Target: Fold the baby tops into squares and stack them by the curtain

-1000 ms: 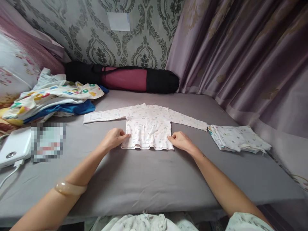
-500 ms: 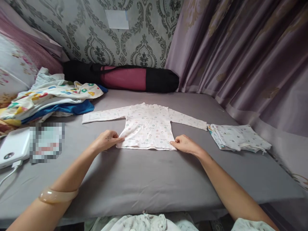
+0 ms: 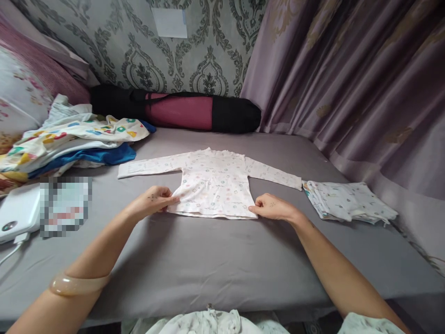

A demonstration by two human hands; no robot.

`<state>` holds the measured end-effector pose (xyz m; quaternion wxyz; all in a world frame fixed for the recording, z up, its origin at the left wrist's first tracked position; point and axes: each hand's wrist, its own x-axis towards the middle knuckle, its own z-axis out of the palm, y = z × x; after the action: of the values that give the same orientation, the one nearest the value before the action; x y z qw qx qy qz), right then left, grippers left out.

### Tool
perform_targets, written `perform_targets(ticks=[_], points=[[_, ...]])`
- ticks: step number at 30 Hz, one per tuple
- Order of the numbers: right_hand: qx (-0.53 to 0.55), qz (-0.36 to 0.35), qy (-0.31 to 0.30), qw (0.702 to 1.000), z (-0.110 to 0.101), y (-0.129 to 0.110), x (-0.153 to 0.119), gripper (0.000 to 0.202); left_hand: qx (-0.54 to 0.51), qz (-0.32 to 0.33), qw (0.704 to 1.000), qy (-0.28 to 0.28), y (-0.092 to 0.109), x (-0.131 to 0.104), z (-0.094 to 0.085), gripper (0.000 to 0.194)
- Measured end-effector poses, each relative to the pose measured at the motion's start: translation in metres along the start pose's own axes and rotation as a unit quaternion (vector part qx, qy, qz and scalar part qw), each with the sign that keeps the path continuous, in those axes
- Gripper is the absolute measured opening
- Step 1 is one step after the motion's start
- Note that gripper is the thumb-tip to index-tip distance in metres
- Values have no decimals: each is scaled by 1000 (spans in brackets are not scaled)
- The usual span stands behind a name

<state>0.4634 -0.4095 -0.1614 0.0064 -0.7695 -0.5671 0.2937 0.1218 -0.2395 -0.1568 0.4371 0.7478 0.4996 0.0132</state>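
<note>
A small white long-sleeved shirt [image 3: 215, 185] with a pale print lies flat on the grey sheet, its sleeves stretched out to both sides and its hem toward me. My left hand [image 3: 155, 203] pinches the left side of the shirt just above the hem corner, thumb on top. At the right hem corner my right hand [image 3: 274, 207] pinches the fabric the same way. The fingers under the cloth are hidden on both hands. The right cuff reaches the edge of a folded stack of printed clothes [image 3: 347, 200].
A heap of loose clothes [image 3: 79, 139] lies at the left, with a white power bank [image 3: 21, 208] and its cable nearer me, beside a blurred-out item [image 3: 65, 206]. Along the patterned wall rests a black and maroon roll bag [image 3: 177, 111]. A purple curtain [image 3: 333, 79] hangs at the right.
The view has shifted very slightly. Both hands keep their pinch at the lower sides of the shirt, and the shirt lies almost the same.
</note>
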Motion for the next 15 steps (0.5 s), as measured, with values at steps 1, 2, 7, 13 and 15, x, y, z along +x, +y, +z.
perform_targets(ticks=[1, 2, 7, 13, 15], points=[[0, -4, -6, 1000, 1, 1, 1, 41, -23, -8, 1000, -9, 1, -1, 2, 52], [0, -6, -12, 1000, 2, 2, 3, 42, -38, -16, 999, -12, 3, -2, 4, 52], [2, 4, -25, 1000, 3, 3, 6, 43, -11, -25, 1000, -14, 0, -2, 7, 52], [-58, 18, -19, 998, -17, -10, -1, 42, 132, -10, 991, 7, -1, 6, -12, 35], [-64, 21, 47, 997, -20, -23, 4, 36, 193, 16, 977, 90, 10, 15, -11, 27]])
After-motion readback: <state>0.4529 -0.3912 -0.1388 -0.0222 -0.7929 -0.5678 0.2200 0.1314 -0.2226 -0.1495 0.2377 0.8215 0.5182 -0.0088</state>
